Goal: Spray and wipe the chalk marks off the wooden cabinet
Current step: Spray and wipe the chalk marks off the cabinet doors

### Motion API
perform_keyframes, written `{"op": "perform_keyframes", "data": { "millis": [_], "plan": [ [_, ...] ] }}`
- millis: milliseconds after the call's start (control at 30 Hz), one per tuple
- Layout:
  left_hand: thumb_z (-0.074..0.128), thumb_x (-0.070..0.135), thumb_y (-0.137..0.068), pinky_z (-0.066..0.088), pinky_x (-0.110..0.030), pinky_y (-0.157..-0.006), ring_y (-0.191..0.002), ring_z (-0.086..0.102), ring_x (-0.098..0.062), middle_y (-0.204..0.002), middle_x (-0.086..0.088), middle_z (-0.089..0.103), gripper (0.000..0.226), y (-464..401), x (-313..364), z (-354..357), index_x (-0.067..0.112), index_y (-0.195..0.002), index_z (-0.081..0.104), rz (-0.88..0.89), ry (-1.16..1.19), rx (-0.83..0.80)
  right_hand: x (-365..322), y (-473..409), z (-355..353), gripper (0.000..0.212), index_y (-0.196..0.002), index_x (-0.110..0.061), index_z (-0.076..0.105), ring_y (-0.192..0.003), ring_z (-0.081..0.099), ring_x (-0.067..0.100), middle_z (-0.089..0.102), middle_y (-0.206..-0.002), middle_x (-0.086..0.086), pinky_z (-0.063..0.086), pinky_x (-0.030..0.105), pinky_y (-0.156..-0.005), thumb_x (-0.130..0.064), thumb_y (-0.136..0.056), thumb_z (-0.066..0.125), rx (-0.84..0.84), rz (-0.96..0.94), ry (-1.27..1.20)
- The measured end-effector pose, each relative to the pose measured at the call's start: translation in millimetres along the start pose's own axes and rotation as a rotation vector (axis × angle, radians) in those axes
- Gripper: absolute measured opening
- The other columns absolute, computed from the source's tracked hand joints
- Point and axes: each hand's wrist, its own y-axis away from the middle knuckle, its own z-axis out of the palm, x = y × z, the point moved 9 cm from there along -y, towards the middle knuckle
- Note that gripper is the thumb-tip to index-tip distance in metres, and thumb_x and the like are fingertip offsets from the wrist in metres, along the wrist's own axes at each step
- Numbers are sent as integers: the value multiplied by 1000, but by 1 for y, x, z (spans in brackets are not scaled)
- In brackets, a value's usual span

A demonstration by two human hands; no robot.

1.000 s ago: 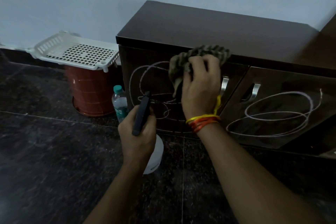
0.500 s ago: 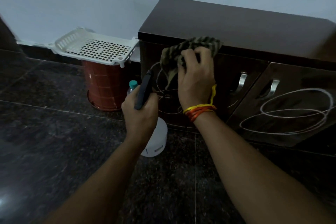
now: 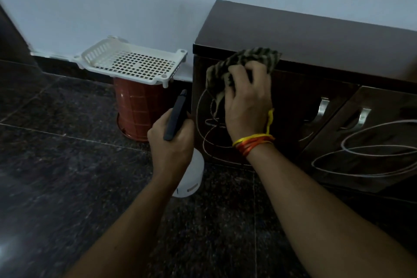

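The right hand grips the cloth against the cabinet door's top, chalk marks lying just below it, while the left hand grips the spray bottle.

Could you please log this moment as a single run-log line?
left hand: grips spray bottle | right hand: presses striped cloth on left cabinet door | chalk marks: remain on both doors

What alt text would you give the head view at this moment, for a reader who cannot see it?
A person's right hand presses a striped cloth against the chalk-marked left door of a dark wooden cabinet, while the left hand grips a spray bottle. Chalk loops also cover the right door; a white basket sits on a red bin beside the cabinet.
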Motion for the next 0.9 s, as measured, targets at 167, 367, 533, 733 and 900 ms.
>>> {"op": "perform_keyframes", "data": {
  "millis": [167,367,533,733,900],
  "plan": [
    [54,15,-82,45,-53,-47,-57,50,-48,-64,-31,54,20,-6,3,-10,-4,-78,59,19,-26,-14,24,5,-22,22,-100,-9,64,-96,55,32,54,-110,17,46,34,-81,-6,-78,65,63,107,-45],
    [54,17,-80,46,-54,-48,-60,52,-49,-71,-33,57,23,-3,-5,0,-6,-79,57,-10,-19,-55,-10,-4,0,19,-95,-10,64,-87,52,29,57,-106,14,46,35,-70,-5,-77,65,16,11,11],
    [55,17,-79,46,-55,-47,-62,53,-50,-71,-33,57,21,-4,-5,2,-3,-79,61,-30,-6,-44,-10,8,13,19,-93,-11,64,-84,52,29,58,-107,16,46,35,-66,-1,-77,64,2,-13,63],
    [54,17,-80,47,-56,-49,-61,52,-48,-68,-32,53,24,-9,-10,-4,-6,-79,56,-20,-13,-41,-26,4,18,27,-93,-10,64,-85,54,32,58,-104,16,50,41,-65,5,-70,66,-48,-92,32],
    [53,18,-80,47,-55,-49,-63,52,-48,-69,-31,55,22,-10,-9,-4,-4,-79,57,-15,-9,-57,-34,1,19,26,-101,-11,66,-87,55,32,60,-110,16,49,38,-69,0,-78,61,25,-161,55]
  ]
}}
